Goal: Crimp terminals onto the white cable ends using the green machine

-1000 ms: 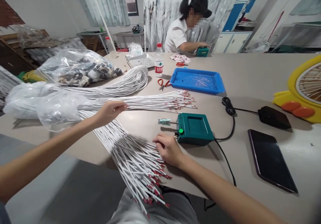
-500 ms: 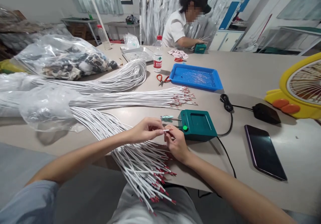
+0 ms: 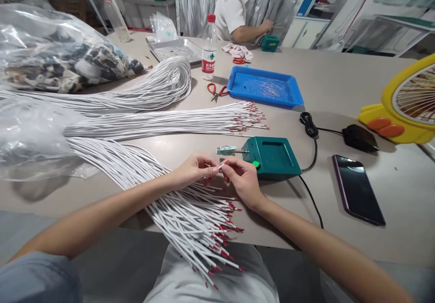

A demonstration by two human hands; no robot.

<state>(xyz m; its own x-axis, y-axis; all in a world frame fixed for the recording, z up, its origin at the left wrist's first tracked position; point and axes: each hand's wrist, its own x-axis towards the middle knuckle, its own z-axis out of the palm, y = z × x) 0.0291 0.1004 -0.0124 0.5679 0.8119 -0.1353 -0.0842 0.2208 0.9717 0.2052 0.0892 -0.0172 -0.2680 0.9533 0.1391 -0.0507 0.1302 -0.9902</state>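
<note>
My left hand (image 3: 197,170) pinches a white cable (image 3: 220,167) a little short of its end. My right hand (image 3: 242,178) closes its thumb and fingers on that cable's reddish tip. Both hands meet just in front of a green machine (image 3: 277,156) with a green button and a small clip (image 3: 227,150) on a shaft at its left. Under my left forearm fans a bundle of white cables (image 3: 183,221), their red ends hanging over the table edge above my lap. A second cable bundle (image 3: 163,124) lies straight behind it.
A blue tray (image 3: 234,88) with small scraps, red-handled cutters (image 3: 217,93) and a water bottle (image 3: 208,51) stand beyond the bundles. To the right are a phone (image 3: 358,189), a black adapter (image 3: 359,137) and a yellow fan (image 3: 394,108). Across the table a co-worker (image 3: 234,8) handles cables.
My view has tipped downward and closer. My right hand's fingers have moved up onto the cable's tip, which stuck out more freely before. The left hand keeps its pinch.
</note>
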